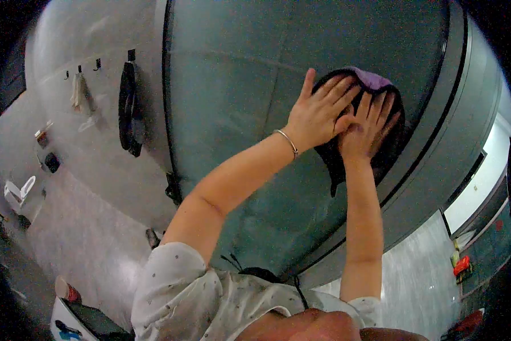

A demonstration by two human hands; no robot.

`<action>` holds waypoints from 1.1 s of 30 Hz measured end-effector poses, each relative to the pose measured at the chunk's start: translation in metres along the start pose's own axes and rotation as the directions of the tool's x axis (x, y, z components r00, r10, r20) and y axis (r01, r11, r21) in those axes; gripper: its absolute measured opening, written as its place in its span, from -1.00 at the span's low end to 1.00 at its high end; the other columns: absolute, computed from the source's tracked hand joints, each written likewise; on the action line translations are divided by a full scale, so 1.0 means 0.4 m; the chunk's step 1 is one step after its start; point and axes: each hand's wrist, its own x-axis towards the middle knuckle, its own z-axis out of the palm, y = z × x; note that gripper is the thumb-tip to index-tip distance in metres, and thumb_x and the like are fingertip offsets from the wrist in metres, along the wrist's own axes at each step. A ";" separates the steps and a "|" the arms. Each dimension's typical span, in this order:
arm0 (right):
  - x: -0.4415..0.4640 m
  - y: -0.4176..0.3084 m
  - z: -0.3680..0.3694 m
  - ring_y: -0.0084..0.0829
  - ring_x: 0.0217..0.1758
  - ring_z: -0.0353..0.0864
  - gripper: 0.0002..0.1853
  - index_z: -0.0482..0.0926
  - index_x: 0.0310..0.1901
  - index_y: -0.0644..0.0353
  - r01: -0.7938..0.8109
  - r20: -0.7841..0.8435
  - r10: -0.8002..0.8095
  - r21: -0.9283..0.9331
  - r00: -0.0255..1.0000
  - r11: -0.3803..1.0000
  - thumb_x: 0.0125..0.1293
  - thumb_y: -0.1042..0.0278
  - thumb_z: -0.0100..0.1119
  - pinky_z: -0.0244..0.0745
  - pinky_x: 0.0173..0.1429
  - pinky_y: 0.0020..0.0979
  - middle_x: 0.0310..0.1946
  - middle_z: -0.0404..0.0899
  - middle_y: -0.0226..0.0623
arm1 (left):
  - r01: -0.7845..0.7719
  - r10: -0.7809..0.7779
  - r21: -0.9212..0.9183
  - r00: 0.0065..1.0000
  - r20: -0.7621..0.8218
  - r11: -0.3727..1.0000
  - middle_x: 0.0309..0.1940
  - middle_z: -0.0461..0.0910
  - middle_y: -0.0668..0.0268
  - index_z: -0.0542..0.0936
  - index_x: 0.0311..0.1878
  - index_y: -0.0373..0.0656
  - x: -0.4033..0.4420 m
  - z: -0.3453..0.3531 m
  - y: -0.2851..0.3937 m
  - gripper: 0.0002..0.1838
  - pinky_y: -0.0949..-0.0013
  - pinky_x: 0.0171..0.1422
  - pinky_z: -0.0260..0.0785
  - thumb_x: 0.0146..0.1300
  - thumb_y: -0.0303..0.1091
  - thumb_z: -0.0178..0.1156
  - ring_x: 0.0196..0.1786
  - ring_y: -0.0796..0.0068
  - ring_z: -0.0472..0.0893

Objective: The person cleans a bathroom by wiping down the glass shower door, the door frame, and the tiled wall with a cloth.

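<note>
A dark cloth with a purple patch (375, 80) lies against a large grey-green glass panel (227, 102). My left hand (319, 113) is pressed flat on the cloth's left part, fingers stretched out, thumb pointing up; a metal bangle circles the wrist. Beside it, my right hand (368, 128) lies flat on the cloth too, with its fingers spread. Where they meet, the two hands touch or overlap at the thumbs. The cloth's lower corner hangs down between my forearms. Neither hand has its fingers wrapped around anything.
A black frame edge (167, 113) borders the panel on the left. Farther left, a dark cloth (131, 108) and a pale cloth (79, 94) hang from wall hooks. A toilet with its lid raised (20, 192) is at far left. Tiled floor (417, 284) shows at lower right.
</note>
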 end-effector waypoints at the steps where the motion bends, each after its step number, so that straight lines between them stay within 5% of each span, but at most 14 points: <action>1: 0.014 -0.001 0.018 -0.05 0.50 -0.11 -0.40 0.14 0.36 0.09 0.011 -0.035 -0.012 -0.037 0.999 0.999 0.40 -0.06 -0.22 -0.19 0.42 0.22 0.42 0.01 -0.13 | -0.026 0.027 0.013 0.998 -0.052 1.000 0.25 0.38 0.26 0.41 0.23 0.02 0.015 -0.001 -0.020 -0.48 -0.26 0.46 -0.43 0.33 0.08 -0.13 0.28 0.24 0.37; 16: 0.356 -0.255 0.126 -0.13 0.48 -0.02 -0.46 0.19 0.35 0.06 0.254 -0.199 -0.241 0.044 0.950 0.966 0.38 0.08 -0.16 -0.16 0.42 0.18 0.41 0.05 -0.19 | 0.080 -0.021 0.260 0.975 -0.219 0.962 0.27 0.37 0.36 0.39 0.27 0.12 0.148 -0.117 -0.388 -0.55 -0.20 0.48 -0.46 0.37 -0.05 -0.16 0.33 0.38 0.31; 17: 0.370 -0.289 0.125 -0.18 0.51 -0.13 -0.46 0.15 0.37 0.06 0.240 -0.140 -0.237 0.004 0.961 0.971 0.38 0.12 -0.19 -0.16 0.47 0.07 0.44 -0.02 -0.21 | 0.120 -0.086 0.146 0.972 -0.218 0.982 0.31 0.31 0.36 0.35 0.30 0.10 0.143 -0.156 -0.399 -0.54 -0.21 0.48 -0.49 0.38 -0.08 -0.18 0.39 0.39 0.23; 20: 0.415 -0.377 0.109 -0.17 0.52 -0.18 -0.40 0.07 0.38 0.24 0.218 0.023 -0.218 -0.008 0.976 0.976 0.38 0.15 -0.20 -0.36 0.52 -0.02 0.42 0.00 -0.12 | 0.189 -0.164 0.280 0.980 -0.111 0.941 0.38 0.20 0.24 0.23 0.38 -0.01 0.132 -0.203 -0.463 -0.48 -0.12 0.50 -0.36 0.43 -0.06 -0.23 0.43 0.32 0.16; 28: 0.487 -0.548 0.210 -0.19 0.51 -0.14 -0.41 0.12 0.36 0.27 0.293 -0.095 -0.283 0.106 0.954 0.950 0.35 0.16 -0.21 -0.38 0.52 -0.04 0.41 0.04 -0.12 | 0.261 -0.209 0.372 0.962 -0.175 0.891 0.39 0.17 0.21 0.25 0.37 -0.01 0.098 -0.266 -0.634 -0.50 -0.05 0.51 -0.35 0.41 -0.14 -0.20 0.44 0.28 0.13; 33: 0.500 -0.632 0.230 -0.20 0.52 -0.19 -0.40 0.10 0.37 0.27 0.338 -0.023 -0.342 0.227 0.939 0.913 0.35 0.17 -0.23 -0.41 0.53 -0.04 0.43 0.00 -0.16 | 0.327 -0.294 0.233 0.941 -0.165 0.916 0.42 0.08 0.13 0.21 0.39 -0.09 0.050 -0.292 -0.713 -0.48 0.03 0.52 -0.31 0.41 -0.16 -0.20 0.47 0.20 0.04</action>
